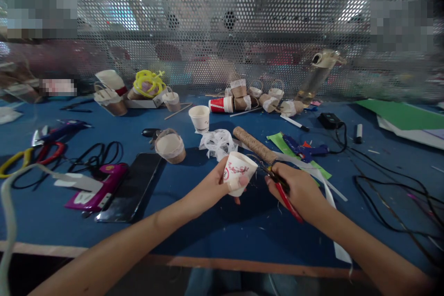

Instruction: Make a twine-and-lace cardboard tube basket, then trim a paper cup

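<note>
My left hand grips a small white paper cup with a red print, tilted with its mouth toward my right hand. My right hand is closed round red-handled scissors, whose blades point at the cup's rim. Both hands hover over the blue table near its front edge. Just behind the cup lie a roll of brown twine and a bunch of white lace ribbon.
A black phone and a pink glue gun lie at the left, with other scissors and cables. A blue glue gun, green paper and black wires are at the right. Several decorated cups stand before the perforated screen.
</note>
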Tool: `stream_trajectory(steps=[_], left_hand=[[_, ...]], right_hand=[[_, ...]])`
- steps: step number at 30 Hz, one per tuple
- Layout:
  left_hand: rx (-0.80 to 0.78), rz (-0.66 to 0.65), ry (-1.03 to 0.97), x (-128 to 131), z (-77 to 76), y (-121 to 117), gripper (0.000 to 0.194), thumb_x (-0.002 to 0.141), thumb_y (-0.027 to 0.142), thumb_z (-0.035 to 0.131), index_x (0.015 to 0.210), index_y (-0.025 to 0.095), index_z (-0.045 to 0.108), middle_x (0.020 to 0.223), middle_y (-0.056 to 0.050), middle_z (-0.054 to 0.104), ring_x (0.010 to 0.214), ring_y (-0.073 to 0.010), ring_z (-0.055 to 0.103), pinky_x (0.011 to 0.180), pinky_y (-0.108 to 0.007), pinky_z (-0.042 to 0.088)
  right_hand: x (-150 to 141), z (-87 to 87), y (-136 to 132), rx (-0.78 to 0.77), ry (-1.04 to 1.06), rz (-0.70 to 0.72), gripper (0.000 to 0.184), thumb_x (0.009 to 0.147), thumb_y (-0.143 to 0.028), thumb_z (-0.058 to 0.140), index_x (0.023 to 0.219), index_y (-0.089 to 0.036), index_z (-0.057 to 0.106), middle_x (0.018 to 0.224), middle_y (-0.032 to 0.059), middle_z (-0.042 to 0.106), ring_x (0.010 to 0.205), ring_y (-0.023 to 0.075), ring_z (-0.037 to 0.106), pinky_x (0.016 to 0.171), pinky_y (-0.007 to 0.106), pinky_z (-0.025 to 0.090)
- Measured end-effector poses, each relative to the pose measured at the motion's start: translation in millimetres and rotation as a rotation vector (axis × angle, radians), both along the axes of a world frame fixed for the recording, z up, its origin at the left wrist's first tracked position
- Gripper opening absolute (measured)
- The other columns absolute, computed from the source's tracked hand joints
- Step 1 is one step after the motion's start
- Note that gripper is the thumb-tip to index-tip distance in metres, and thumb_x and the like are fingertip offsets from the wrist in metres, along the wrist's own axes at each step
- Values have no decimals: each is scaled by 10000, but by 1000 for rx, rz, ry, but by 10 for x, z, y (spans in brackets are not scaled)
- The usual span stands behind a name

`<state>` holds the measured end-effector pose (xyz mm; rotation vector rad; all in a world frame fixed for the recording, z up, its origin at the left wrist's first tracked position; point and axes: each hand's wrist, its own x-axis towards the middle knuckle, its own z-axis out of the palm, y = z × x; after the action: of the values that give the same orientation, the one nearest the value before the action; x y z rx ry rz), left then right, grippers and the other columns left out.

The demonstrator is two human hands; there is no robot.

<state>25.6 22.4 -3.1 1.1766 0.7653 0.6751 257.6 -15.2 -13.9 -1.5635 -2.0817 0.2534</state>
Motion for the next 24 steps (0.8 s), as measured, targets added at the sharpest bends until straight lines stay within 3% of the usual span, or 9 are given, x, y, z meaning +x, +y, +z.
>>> stream_trajectory(steps=[3, 6, 12, 17, 21, 24], left_hand=[[-73, -35, -122, -1, 11, -18, 508, 841, 440, 730, 1252, 199, 554, 1101, -95, 656, 890, -223, 665, 684, -316, 597], [-61, -11, -96, -3, 9, -18, 568, 768, 352, 814, 1243, 194, 544, 1109, -98, 666, 921, -234, 658, 738, -348, 597], [189, 88, 80, -32, -15, 11, 550, 696, 289, 887, 1113, 190, 543, 978, -19, 634, 868, -157, 616, 789, -270, 537], [372, 127, 100, -34, 4, -52, 654, 726, 275, 859, 1231, 243, 444, 1082, -29, 586, 967, -194, 610, 813, -290, 547], [405, 107, 110, -46, 33, -85, 715, 808, 241, 766, 1388, 288, 352, 1237, -64, 521, 1064, -218, 595, 898, -339, 552], [428, 98, 124, -55, 20, -65, 611, 813, 262, 763, 1326, 257, 431, 1212, -64, 544, 1065, -225, 594, 897, -337, 554]], right_hand=[[-9, 17, -2, -39, 62, 2, 127, 867, -271, 526, 750, -221, 520, 646, -4, 553, 522, 161, 503, 554, 279, 341], [-13, 37, -7, -104, 155, 23, 164, 884, -298, 526, 739, -222, 511, 633, -15, 525, 540, 159, 504, 568, 281, 372], [3, 88, -17, -304, 394, 83, 170, 926, -312, 494, 800, -208, 542, 681, -9, 545, 589, 153, 532, 570, 269, 448], [44, 139, -21, -542, 628, 237, 349, 966, -458, 471, 767, -195, 586, 657, 7, 571, 595, 161, 552, 592, 282, 479], [42, 139, -40, -677, 797, 382, 480, 991, -515, 340, 739, -187, 582, 638, 16, 553, 545, 151, 527, 604, 305, 493], [22, 134, -56, -692, 804, 395, 476, 991, -518, 352, 745, -181, 583, 638, 15, 553, 548, 147, 525, 606, 302, 493]])
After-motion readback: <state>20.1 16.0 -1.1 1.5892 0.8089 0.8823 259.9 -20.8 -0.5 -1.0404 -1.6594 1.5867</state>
